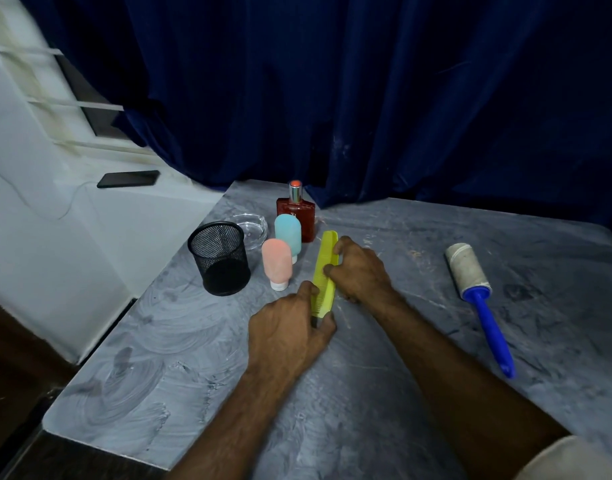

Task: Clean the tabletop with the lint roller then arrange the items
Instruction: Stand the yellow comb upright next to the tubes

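Observation:
A yellow-green comb (324,271) lies lengthwise near the middle of the grey tabletop (418,393). My left hand (290,334) pinches its near end, and my right hand (361,268) grips its far half from the right side. The lint roller (476,289), with a blue handle and a soiled white roll, lies flat on the table to the right, apart from both hands. To the left of the comb stand a pink squeeze bottle (277,266), a light-blue squeeze bottle (288,237) and a red perfume bottle (299,214).
A black mesh cup (219,258) stands near the table's left edge with a clear glass dish (250,226) behind it. A dark blue curtain (366,98) hangs along the back. A phone (128,178) lies on the white ledge at left.

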`<control>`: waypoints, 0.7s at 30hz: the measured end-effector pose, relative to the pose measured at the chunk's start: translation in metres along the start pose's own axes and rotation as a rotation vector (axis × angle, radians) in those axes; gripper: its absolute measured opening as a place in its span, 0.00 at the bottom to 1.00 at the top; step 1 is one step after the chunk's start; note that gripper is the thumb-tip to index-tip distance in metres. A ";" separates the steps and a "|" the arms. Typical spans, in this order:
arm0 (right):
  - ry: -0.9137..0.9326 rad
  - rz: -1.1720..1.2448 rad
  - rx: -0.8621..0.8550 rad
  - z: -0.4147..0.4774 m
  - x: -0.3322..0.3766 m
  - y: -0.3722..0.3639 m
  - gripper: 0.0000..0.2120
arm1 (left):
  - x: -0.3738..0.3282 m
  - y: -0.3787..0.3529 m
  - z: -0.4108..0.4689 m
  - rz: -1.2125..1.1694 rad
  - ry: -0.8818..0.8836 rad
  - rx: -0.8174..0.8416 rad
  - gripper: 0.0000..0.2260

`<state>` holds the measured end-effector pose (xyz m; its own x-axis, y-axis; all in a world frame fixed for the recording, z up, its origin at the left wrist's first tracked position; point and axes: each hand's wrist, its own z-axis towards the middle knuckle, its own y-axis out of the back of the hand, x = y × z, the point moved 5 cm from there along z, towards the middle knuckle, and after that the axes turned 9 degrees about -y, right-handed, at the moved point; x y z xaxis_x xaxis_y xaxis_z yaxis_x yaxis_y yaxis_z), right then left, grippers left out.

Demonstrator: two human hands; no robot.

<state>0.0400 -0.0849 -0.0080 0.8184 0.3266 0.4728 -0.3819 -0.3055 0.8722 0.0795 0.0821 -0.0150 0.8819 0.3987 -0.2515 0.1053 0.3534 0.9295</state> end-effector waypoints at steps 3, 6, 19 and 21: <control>-0.015 0.069 0.052 -0.011 0.001 0.005 0.26 | -0.001 0.002 -0.001 -0.018 -0.005 -0.009 0.24; 0.011 0.173 -0.012 -0.034 -0.010 0.034 0.24 | -0.001 0.007 -0.005 -0.146 0.023 -0.032 0.26; -0.181 0.098 -0.468 -0.116 -0.200 0.133 0.11 | -0.147 -0.041 0.021 -0.827 -0.141 0.143 0.23; -0.183 0.104 -0.471 -0.115 -0.211 0.129 0.11 | -0.169 -0.050 0.026 -0.893 -0.102 0.240 0.21</control>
<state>-0.2316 -0.0911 0.0193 0.8114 0.1411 0.5671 -0.5827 0.1214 0.8036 -0.0630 -0.0255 -0.0122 0.4625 -0.0172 -0.8864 0.8468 0.3048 0.4359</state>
